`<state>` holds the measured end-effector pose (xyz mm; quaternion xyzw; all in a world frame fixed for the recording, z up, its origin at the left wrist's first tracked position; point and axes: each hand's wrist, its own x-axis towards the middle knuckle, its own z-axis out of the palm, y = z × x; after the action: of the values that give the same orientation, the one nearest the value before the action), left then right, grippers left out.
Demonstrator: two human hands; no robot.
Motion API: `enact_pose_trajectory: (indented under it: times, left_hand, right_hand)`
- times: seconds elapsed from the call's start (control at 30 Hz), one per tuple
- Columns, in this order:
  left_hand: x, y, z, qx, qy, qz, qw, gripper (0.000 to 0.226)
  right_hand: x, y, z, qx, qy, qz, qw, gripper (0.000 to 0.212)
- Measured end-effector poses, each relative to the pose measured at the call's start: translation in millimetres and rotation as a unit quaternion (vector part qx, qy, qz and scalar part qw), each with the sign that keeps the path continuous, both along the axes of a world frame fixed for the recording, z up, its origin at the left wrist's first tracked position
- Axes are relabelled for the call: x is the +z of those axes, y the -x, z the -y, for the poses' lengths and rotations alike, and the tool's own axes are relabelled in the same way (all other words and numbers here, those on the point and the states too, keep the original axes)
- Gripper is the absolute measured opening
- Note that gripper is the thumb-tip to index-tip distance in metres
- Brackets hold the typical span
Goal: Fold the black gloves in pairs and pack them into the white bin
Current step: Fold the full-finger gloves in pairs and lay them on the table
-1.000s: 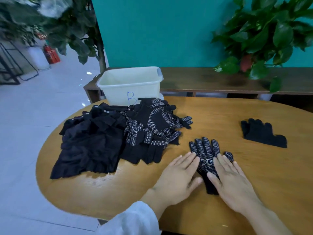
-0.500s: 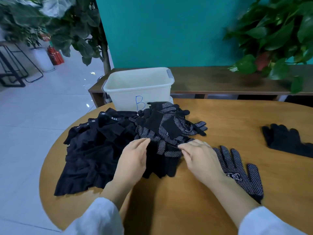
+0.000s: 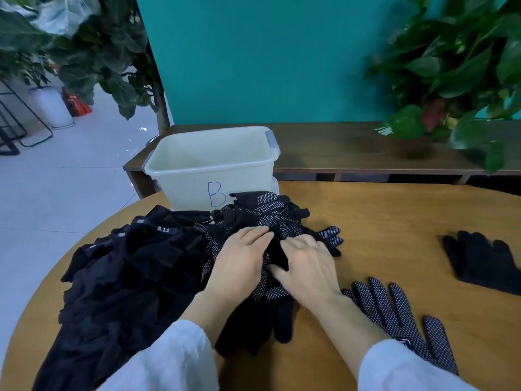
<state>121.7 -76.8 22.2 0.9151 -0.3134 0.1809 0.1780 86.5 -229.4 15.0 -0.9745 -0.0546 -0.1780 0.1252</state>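
A heap of black gloves with white dots (image 3: 269, 211) lies mid-table, just in front of the white bin marked "B" (image 3: 194, 176). Both my hands are on that heap. My left hand (image 3: 239, 263) rests on it with the fingers nearly straight. My right hand (image 3: 308, 268) has its thumb and curled fingers round a black glove in the heap. One dotted glove (image 3: 394, 311) lies flat on the table to the right of my right wrist. A plain black glove (image 3: 479, 259) lies farther right.
A pile of black garments (image 3: 124, 277) covers the left part of the round wooden table (image 3: 380, 221), touching the glove heap. A dark wooden bench (image 3: 352, 153) runs behind the table, with leafy plants (image 3: 451, 66) above its right end.
My hands left the flat dotted glove and moved left onto the heap, then deeper into it. My right hand now grips a glove there. The view has shifted left and closer.
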Motion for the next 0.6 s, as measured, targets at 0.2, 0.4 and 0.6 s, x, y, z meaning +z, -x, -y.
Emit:
enact_pose_trajectory:
  times: [0.2, 0.4, 0.6]
  left_hand:
    - [1, 2, -3, -0.005, 0.007, -0.005, 1.000, 0.043]
    - [17, 27, -14, -0.013, 0.017, 0.013, 1.000, 0.033]
    - [33, 77, -36, -0.036, 0.010, 0.002, 0.999, 0.031]
  right_hand:
    - [5, 4, 1, 0.004, -0.040, 0.053, 0.998, 0.017]
    - [33, 34, -4, 0.100, -0.100, -0.010, 0.990, 0.033]
    - [50, 76, 4, 0.095, -0.214, -0.073, 0.969, 0.022]
